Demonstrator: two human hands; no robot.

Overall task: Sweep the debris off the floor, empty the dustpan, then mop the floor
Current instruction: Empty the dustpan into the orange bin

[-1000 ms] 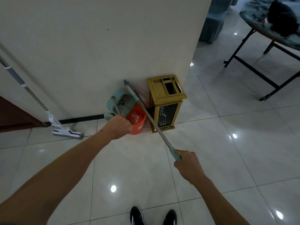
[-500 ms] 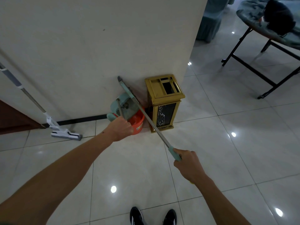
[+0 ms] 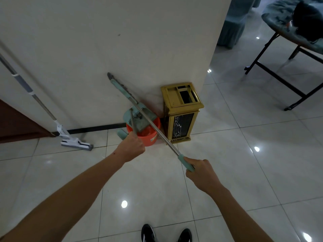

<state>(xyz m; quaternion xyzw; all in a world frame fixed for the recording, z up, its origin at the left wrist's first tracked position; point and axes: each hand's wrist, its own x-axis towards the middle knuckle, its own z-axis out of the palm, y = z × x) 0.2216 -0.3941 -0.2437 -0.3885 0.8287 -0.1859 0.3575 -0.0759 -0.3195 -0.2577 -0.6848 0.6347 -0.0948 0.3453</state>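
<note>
Two hands, broom [image 3: 148, 119] angled up-left, dustpan [image 3: 139, 117] over bucket [image 3: 148, 137]

Scene is dimly, evenly lit from overhead. Small ceiling-lamp glare spots are reflected on the glossy floor [image 3: 227, 172]. Soft shadows are cast on the wall [image 3: 104, 41]. Wide-angle bending is seen at edges; focus is sharp throughout.

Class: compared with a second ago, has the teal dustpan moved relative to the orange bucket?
Yes. The teal dustpan has tipped further over the orange bucket, now covering more of its mouth, left hand gripping its handle.
</note>
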